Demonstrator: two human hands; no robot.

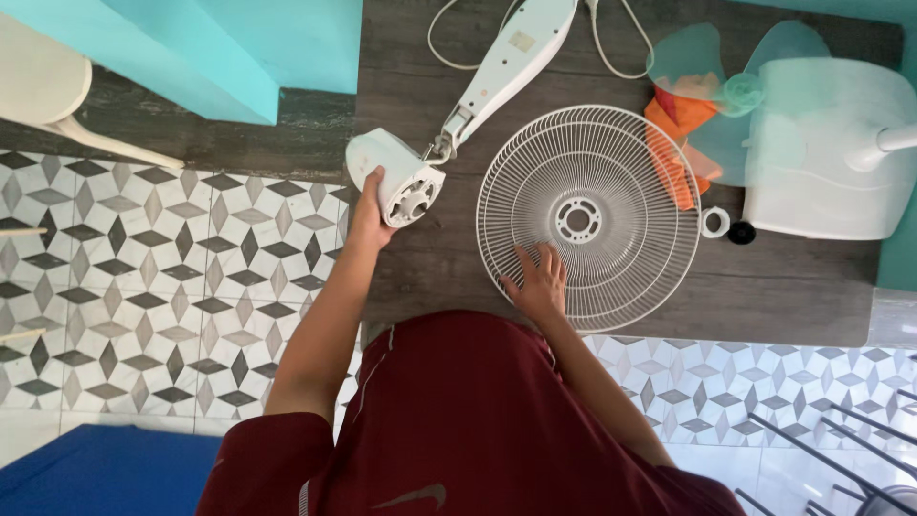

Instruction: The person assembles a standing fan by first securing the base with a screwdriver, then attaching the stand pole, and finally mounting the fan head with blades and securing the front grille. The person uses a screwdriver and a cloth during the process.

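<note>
My left hand grips the white fan motor housing, which is joined to a white fan stand running up and to the right across a dark wood-look floor panel. My right hand lies flat with fingers spread on the lower left of a round white wire fan guard lying on the panel.
A translucent teal fan blade with orange cloth beneath lies right of the guard, beside a white fan base. A white ring nut and a black knob sit by it. Patterned tiles lie left; a white cord loops above.
</note>
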